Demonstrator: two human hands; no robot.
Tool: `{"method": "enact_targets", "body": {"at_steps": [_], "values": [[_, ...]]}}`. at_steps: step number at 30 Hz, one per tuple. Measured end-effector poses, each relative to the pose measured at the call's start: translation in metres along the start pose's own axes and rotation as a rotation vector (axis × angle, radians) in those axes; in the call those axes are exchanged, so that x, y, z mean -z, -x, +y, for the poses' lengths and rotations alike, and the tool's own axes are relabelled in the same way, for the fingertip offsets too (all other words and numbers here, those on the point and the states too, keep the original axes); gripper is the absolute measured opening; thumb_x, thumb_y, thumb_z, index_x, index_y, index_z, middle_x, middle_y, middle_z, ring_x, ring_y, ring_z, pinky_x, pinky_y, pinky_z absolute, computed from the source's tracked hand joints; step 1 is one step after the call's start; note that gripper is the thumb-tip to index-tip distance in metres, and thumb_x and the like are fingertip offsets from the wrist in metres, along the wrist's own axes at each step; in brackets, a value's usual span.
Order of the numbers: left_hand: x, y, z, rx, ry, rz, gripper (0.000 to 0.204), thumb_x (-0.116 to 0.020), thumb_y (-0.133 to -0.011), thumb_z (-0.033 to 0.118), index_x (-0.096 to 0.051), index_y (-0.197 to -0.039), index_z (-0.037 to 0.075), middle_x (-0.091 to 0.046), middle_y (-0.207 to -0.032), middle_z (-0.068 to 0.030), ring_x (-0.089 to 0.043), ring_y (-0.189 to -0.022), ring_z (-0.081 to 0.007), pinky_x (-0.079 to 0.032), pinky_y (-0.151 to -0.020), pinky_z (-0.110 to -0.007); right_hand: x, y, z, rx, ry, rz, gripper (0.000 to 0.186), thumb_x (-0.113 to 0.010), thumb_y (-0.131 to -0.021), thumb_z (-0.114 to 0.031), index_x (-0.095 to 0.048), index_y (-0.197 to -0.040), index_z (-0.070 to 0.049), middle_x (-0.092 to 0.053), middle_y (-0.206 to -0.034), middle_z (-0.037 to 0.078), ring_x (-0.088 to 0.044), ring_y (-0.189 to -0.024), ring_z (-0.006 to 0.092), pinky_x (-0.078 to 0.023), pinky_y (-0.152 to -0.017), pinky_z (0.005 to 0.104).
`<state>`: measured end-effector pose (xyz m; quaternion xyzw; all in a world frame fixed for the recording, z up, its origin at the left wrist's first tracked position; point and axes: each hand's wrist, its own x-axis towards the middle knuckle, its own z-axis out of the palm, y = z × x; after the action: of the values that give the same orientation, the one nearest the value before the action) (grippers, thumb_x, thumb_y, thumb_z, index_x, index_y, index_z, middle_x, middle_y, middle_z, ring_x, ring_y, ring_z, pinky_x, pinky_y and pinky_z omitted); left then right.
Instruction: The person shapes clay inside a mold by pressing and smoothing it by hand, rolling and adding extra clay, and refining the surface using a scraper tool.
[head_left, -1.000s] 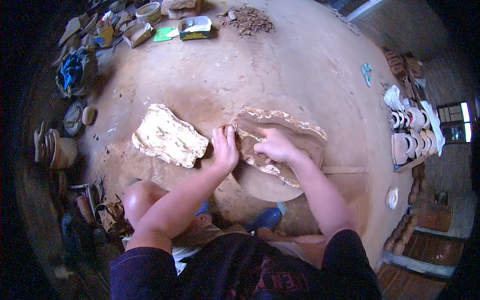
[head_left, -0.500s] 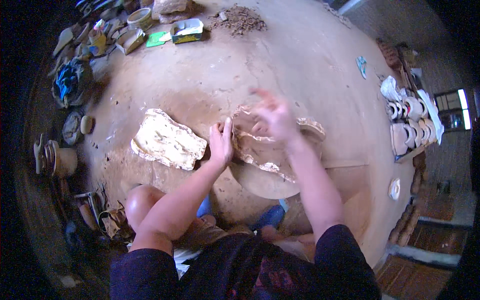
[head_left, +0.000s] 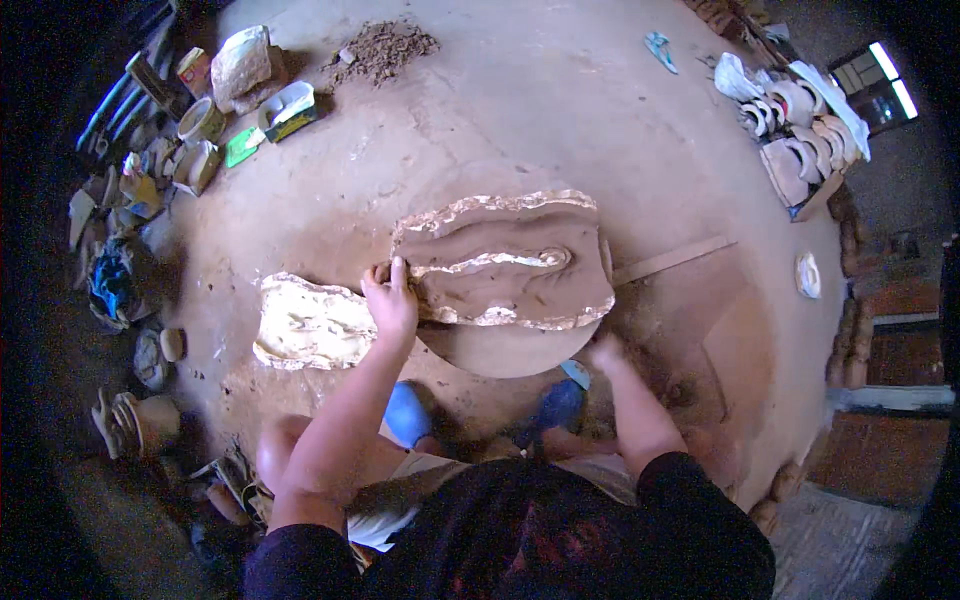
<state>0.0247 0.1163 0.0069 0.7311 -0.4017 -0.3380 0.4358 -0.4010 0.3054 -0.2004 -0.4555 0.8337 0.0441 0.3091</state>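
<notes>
A rough-rimmed mould (head_left: 500,295) lined with brown clay, with a pale narrow ridge along its middle, rests on a round board (head_left: 500,355). My left hand (head_left: 394,298) grips the mould's left end, thumb and fingers at the rim. Left of it on the floor lies a cream-white mould piece (head_left: 305,320), partly behind my wrist. My right hand (head_left: 610,355) is blurred, off the mould at the board's lower right, over a dark brownish patch; its fingers are smeared by motion. A long wooden slat (head_left: 690,252) extends to the right from behind the mould.
Along the left stand tubs (head_left: 200,122), boxes, bags and a pale lump (head_left: 240,70). A heap of clay chips (head_left: 385,50) lies at the back. At right are stacked curved moulds (head_left: 805,150), a sandal (head_left: 660,52) and a small pale ring (head_left: 807,275). My blue-shod feet (head_left: 408,410) are below.
The clay-lined mould has turned toward horizontal and shifted left. My left hand moved left with it. My right hand left the mould's interior, rose, and is now down at the lower right.
</notes>
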Motion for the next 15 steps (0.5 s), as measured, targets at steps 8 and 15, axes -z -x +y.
{"method": "enact_targets", "body": {"at_steps": [8,15], "values": [[-0.013,0.042,0.029,0.02,0.185,-0.191,0.037,-0.063,-0.105,0.03,-0.057,-0.12,-0.003,-0.068,-0.113,-0.0125,-0.062,-0.102,-0.018,-0.049,-0.092,-0.032,-0.052,0.006,0.065,0.076,0.438,-0.148,0.058,-0.051,-0.097,-0.038,-0.055,-0.148,-0.01,-0.048,-0.157,0.017,-0.047,-0.144,0.0341,-0.04,-0.116,0.0522],[0.006,0.016,0.039,-0.203,0.037,-0.35,0.026,-0.071,-0.101,0.02,-0.061,-0.107,-0.003,-0.068,-0.093,-0.0079,-0.06,-0.08,-0.0114,-0.051,-0.072,-0.029,-0.03,0.054,0.0,0.043,0.283,0.026,0.05,-0.065,-0.09,-0.032,-0.061,-0.134,-0.009,-0.06,-0.134,0.02,-0.055,-0.131,0.0411,-0.043,-0.111,0.0513]]}}
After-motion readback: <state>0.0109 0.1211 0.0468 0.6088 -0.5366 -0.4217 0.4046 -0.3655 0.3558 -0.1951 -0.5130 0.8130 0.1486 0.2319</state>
